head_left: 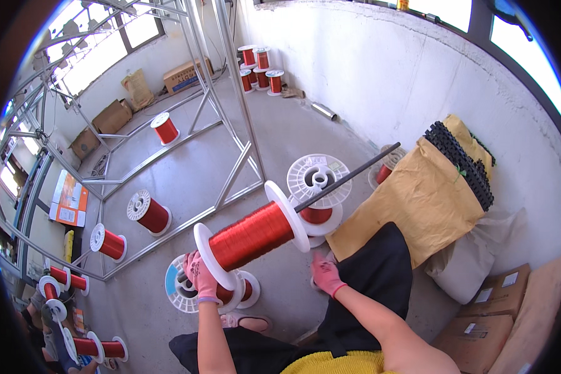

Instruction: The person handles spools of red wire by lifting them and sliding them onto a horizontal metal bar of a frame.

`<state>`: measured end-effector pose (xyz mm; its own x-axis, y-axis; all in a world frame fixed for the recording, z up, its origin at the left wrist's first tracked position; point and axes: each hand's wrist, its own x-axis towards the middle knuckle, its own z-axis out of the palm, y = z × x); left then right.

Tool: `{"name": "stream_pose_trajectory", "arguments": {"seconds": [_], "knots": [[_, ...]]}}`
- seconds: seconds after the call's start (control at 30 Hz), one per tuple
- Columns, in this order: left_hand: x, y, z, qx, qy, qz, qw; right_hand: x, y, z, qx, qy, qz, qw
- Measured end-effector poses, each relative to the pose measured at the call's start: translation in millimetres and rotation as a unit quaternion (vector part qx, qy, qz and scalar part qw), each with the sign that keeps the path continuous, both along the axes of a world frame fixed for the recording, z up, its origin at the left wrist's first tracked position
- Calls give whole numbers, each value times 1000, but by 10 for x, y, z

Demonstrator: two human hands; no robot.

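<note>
A spool of red wire (250,235) with white flanges is tilted in front of me, its right end higher. A dark rod (349,177) sticks out of its upper hub toward the upper right. My left hand (201,278), in a pink glove, is closed at the lower flange; the flange hides part of its grip. Below it stands another spool (182,283), partly covered. My right hand (326,275), also pink-gloved, is apart from the tilted spool, beside my dark-clad knee. Its fingers are loosely bent and I see nothing in them. Just beyond stands an upright white-topped spool (318,181).
A metal frame (168,159) rises at the left, with several red spools (149,213) around it. More spools (262,70) are stacked by the far wall. Brown paper (411,199), a pale sack (467,258) and cardboard boxes (480,336) lie along the right wall.
</note>
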<state>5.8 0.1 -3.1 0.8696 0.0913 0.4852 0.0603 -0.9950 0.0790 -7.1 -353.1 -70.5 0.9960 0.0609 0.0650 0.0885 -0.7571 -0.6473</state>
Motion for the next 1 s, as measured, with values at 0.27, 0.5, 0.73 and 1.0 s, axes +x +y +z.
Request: {"name": "stream_pose_trajectory", "arguments": {"seconds": [0.27,0.5,0.73,1.0], "knots": [[-66,137,-94,22,-13,14,1000,684,527,1736,247,-312,32,917],[-16,91,-47,0,-33,9,999,173,33,28,55,-104,-50,992],[-21,26,4,-8,-41,7,999,637,594,1666,164,-303,50,937],[-81,36,20,-4,-32,11,999,268,-64,442,80,-138,-17,987]]}}
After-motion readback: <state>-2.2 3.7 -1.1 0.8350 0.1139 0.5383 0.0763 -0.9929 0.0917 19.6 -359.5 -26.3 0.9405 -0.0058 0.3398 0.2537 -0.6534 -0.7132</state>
